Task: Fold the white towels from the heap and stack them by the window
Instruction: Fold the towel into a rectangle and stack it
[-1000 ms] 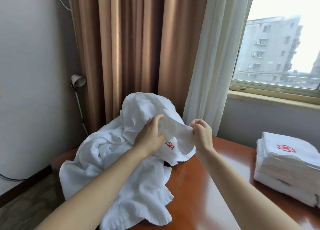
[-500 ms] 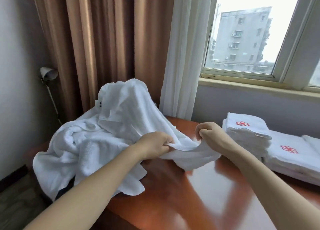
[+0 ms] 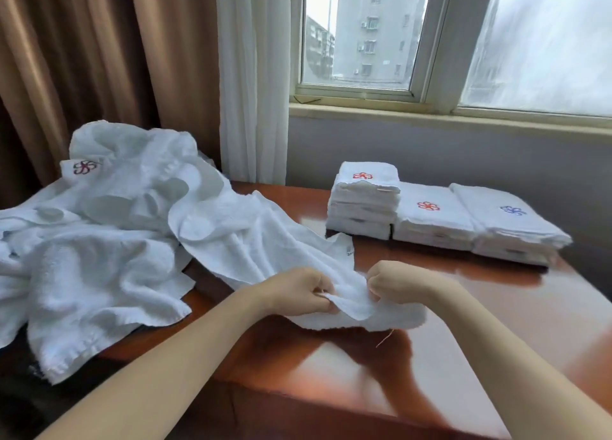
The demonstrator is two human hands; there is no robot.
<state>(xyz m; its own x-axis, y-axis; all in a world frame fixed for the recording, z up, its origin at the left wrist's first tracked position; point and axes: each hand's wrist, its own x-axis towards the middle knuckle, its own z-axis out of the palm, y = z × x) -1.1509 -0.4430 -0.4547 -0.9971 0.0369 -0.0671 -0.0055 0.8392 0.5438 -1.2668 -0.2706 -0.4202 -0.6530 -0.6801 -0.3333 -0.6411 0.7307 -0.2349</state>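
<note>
I have my left hand (image 3: 298,294) and right hand (image 3: 394,282) pinching one white towel's (image 3: 251,244) near edge, probably hunting corners before folding.

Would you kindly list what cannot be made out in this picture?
Head view, left hand and right hand: folds of the towel cover the exact grip.
Head view, heap: cut off by the left edge.
Head view, tag: print too small.
Head view, stacks: layers blurred, count unclear.
</note>
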